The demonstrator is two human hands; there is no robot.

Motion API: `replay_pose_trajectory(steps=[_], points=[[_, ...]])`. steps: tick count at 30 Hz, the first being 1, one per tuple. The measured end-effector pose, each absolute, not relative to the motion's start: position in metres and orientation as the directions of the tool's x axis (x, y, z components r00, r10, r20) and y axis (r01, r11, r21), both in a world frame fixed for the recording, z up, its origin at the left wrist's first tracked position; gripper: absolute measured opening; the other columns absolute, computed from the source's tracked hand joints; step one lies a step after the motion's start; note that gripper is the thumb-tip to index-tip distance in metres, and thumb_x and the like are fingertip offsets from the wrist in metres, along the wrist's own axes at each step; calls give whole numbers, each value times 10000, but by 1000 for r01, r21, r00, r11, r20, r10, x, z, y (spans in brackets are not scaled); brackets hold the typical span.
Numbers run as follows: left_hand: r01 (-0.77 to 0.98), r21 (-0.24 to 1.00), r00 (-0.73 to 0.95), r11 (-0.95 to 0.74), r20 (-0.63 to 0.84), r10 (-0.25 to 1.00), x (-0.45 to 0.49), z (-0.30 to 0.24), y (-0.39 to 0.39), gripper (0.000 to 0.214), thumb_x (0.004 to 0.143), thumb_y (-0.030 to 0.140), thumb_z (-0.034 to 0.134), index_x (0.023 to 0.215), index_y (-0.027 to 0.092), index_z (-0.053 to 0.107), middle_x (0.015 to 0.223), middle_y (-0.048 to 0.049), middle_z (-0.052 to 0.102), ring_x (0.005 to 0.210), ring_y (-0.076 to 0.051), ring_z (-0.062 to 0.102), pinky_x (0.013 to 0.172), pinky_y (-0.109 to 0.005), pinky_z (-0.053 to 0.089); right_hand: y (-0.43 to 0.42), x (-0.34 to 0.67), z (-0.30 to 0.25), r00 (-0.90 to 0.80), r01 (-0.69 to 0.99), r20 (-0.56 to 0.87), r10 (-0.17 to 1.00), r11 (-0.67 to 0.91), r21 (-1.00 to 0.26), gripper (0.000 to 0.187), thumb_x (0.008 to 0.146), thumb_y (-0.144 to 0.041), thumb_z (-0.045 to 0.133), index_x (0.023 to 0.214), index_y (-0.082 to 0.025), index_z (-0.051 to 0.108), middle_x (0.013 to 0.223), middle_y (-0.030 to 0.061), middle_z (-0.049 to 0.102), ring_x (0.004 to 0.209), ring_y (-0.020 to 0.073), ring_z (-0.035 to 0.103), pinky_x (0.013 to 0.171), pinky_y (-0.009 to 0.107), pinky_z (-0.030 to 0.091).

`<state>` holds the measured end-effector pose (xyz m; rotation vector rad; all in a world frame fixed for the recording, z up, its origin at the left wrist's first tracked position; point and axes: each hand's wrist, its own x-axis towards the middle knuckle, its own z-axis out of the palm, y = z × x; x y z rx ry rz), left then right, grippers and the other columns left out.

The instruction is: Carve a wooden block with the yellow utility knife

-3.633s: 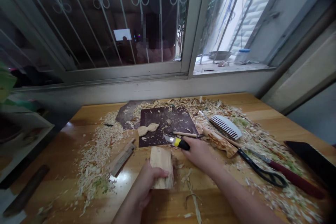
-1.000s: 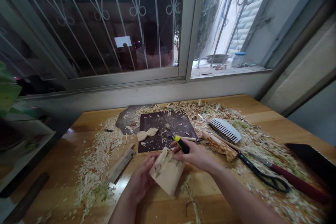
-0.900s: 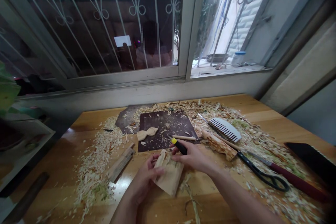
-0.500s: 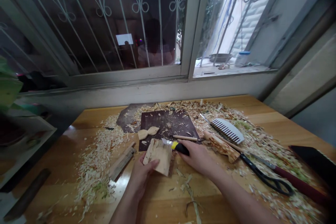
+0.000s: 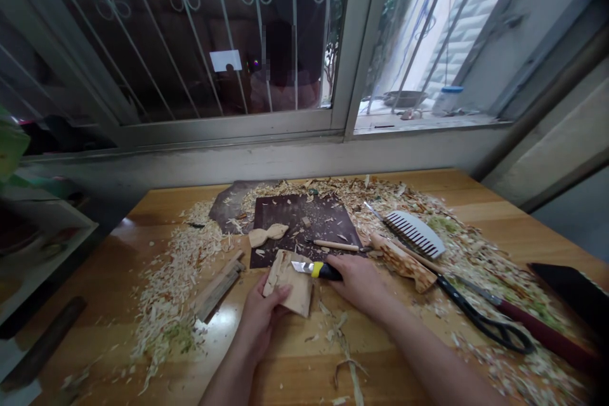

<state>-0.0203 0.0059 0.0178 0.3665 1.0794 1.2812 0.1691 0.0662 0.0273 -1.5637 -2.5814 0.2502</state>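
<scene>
My left hand [image 5: 261, 316] grips a pale block of wood [image 5: 291, 279] from below, tilted up off the wooden table [image 5: 295, 368]. My right hand [image 5: 358, 279] is closed round the yellow-and-black handle of a small carving knife [image 5: 314, 269]. The knife's short blade lies against the block's upper face, pointing left. A small carved wooden piece [image 5: 267, 234] rests on a dark sheet of sandpaper [image 5: 314, 222] just beyond the block.
Wood shavings [image 5: 176, 279] cover much of the table. To the right lie a white wooden comb [image 5: 415, 233], a bark-covered stick [image 5: 398, 260], black scissors [image 5: 480, 317], a red-handled tool [image 5: 542, 333] and a dark flat object [image 5: 571, 288]. Strips of wood [image 5: 217, 285] lie left.
The block was lifted and turned in both hands, then lowered and tipped toward the sandpaper. The knife blade has come onto its upper face.
</scene>
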Motion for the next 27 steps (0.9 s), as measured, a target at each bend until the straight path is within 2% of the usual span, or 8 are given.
replay_pose_trajectory(steps=[4,8,14,20,27], points=[[-586,742,-108,325,-469,876,-17,20,3,418,589,118,688,992,129,576,931,-104,656,784,-210,630,651,-317,523,64,170,30,-512,837,-3,859,498,-227,179,720,-259,513,879,-254,596,813,20,658,770,184,587,638,245,334],[-588,716,-125,378,-541,832,-15,20,3,412,608,94,666,1006,121,561,848,-94,666,697,-183,633,595,-293,527,62,166,31,-471,866,-32,881,455,-208,158,709,-248,510,837,-235,601,792,33,667,750,197,596,618,250,339],[-626,692,-113,360,-537,836,-12,20,1,466,630,66,642,1077,147,539,899,-97,669,714,-187,642,599,-288,533,62,166,32,-500,844,-68,864,467,-265,263,702,-220,497,931,-283,610,856,13,673,817,185,598,679,242,359],[-586,719,-142,374,-545,826,-8,20,-1,378,660,78,621,1031,108,555,852,-103,676,692,-174,641,572,-250,532,71,167,34,-448,894,-131,884,439,-92,221,698,-257,488,871,-234,623,810,57,677,733,203,612,628,260,386],[-583,724,-171,369,-554,815,-7,21,-1,275,674,61,602,946,93,572,779,-87,675,636,-145,633,541,-228,533,75,161,33,-419,908,-133,898,418,-36,219,710,-284,472,856,-216,620,812,79,671,739,223,615,634,282,401]])
